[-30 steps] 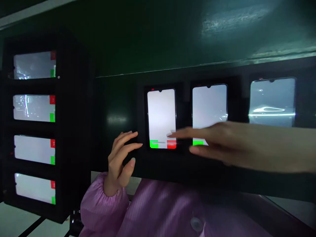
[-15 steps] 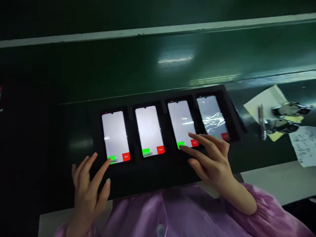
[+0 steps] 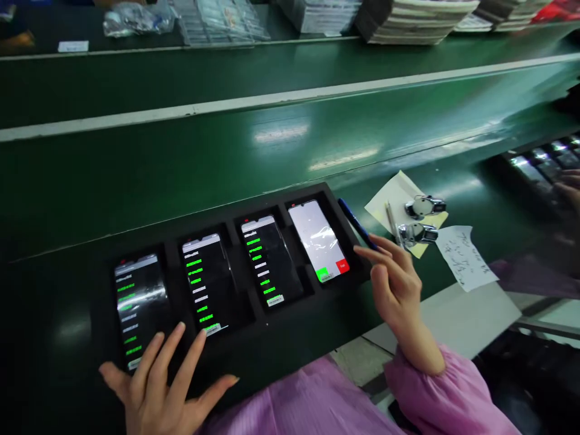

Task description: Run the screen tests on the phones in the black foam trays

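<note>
The spread left hand [image 3: 165,389] overlaps the tray's [image 3: 233,234] near edge; the loosely open right hand [image 3: 401,287] nears its right rim, pen [image 3: 354,219] just beyond, table [image 3: 294,341] between hands.

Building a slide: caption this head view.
Left hand and right hand near four phones in a black tray: three with lists, one mostly white.

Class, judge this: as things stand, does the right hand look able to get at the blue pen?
Probably yes: the right hand is beside the blue pen, whose upper length lies uncovered.
</note>
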`<action>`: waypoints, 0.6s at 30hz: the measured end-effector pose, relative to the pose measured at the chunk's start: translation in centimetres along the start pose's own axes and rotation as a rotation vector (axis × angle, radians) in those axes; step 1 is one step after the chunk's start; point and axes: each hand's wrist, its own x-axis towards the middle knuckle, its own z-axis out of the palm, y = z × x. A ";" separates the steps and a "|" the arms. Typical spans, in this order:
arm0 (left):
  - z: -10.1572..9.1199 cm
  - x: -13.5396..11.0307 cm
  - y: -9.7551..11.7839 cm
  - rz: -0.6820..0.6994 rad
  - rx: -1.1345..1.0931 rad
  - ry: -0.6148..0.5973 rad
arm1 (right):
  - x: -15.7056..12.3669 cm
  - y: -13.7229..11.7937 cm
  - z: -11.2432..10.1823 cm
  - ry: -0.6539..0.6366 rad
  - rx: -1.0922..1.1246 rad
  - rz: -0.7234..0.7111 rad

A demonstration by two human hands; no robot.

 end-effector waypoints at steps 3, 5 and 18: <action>-0.4 0.5 -1.1 -0.009 0.241 -0.006 | 1.2 0.8 0.9 -0.070 0.068 0.084; -1.2 1.5 -1.3 -0.041 0.245 -0.032 | 2.2 0.5 1.0 -0.174 0.127 0.092; 3.0 11.8 8.2 0.252 -0.030 -0.040 | 13.8 -3.3 9.3 -0.449 -0.054 -0.415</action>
